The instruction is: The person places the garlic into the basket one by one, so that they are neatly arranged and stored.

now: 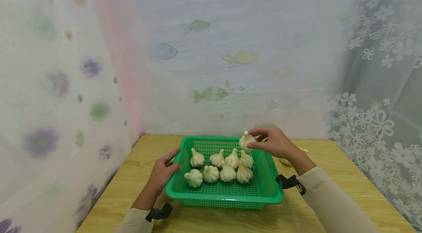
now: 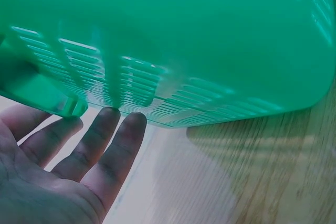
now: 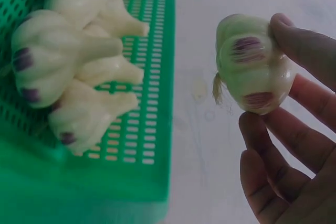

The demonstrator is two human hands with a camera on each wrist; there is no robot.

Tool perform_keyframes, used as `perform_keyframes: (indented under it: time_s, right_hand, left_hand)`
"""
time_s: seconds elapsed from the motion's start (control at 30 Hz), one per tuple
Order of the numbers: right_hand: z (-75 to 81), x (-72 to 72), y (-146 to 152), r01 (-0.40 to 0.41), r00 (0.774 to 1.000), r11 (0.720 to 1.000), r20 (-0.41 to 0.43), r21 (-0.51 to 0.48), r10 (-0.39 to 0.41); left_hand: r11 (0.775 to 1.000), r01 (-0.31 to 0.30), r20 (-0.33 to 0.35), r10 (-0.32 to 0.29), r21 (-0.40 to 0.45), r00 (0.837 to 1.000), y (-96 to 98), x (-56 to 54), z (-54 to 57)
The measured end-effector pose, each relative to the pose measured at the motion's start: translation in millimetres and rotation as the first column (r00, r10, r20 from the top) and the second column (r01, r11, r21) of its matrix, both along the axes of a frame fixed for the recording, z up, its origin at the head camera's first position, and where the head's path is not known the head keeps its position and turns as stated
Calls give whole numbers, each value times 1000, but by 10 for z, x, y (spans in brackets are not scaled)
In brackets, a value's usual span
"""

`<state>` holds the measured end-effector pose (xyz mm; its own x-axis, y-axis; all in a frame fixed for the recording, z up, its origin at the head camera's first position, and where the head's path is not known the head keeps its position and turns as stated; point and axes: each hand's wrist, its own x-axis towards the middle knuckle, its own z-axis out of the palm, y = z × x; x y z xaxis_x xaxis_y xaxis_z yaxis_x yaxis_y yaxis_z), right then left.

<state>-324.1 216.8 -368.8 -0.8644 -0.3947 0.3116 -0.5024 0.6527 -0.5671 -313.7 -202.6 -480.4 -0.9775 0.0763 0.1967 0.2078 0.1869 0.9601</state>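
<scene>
A green plastic basket (image 1: 225, 199) stands on the table with several white garlic bulbs (image 1: 227, 172) inside. My right hand (image 1: 275, 143) pinches one garlic bulb (image 1: 246, 141) between thumb and fingers, above the basket's far right part. In the right wrist view this garlic bulb (image 3: 254, 64) shows purple patches and a tuft of dry roots. My left hand (image 1: 163, 172) is at the basket's left side. The left wrist view shows its fingers (image 2: 113, 161) fairly straight, with tips at the outer wall; whether all of them touch cannot be told.
Behind my right forearm, on the wooden table (image 1: 349, 181), lies another pale thing (image 1: 285, 161), mostly hidden. Curtains with fish (image 1: 211, 93) and flower prints close off the back and both sides. A black strap mount (image 1: 290, 181) sits on each wrist.
</scene>
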Motion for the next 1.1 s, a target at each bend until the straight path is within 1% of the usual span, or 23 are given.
perform_keyframes:
  time_s: [0.1,0.2,0.33,0.43,0.6,0.7,0.83,0.9,1.0,1.1]
  right_hand:
    - [21,-41,-137,-47,998,999,37,25,47]
    - [7,-25,-239,-118,990,991,88,61,112]
    - [-10,24,-363,-223,966,970,151,94,208]
    - [-27,45,-438,-274,949,955,192,116,250]
    - [-50,74,-546,-343,920,928,249,147,301]
    - [-57,78,-629,-382,902,911,279,157,331]
    - [-75,106,-752,-421,880,890,315,173,355]
    - [-82,124,-816,-433,875,882,324,187,360]
    - [-110,138,-913,-438,878,867,323,238,354]
    - [-150,150,-1007,-456,873,844,325,282,363]
  left_hand:
    - [1000,-3,10,3,11,1000,0,-4,-4]
    - [1000,-8,20,8,14,1000,23,60,-31]
    - [1000,-19,19,19,17,1000,51,142,-50]
    - [1000,-20,10,20,8,1000,71,189,-43]
    - [1000,-23,-11,23,-8,1000,99,269,-6]
    - [1000,-18,-14,18,-8,1000,100,269,21]
    - [1000,-7,-6,7,-5,1000,104,268,23]
    - [1000,-4,-1,4,-2,1000,107,267,22]
    - [1000,-3,1,3,-2,1000,105,268,19]
    - [1000,-9,9,9,-1,1000,99,277,8]
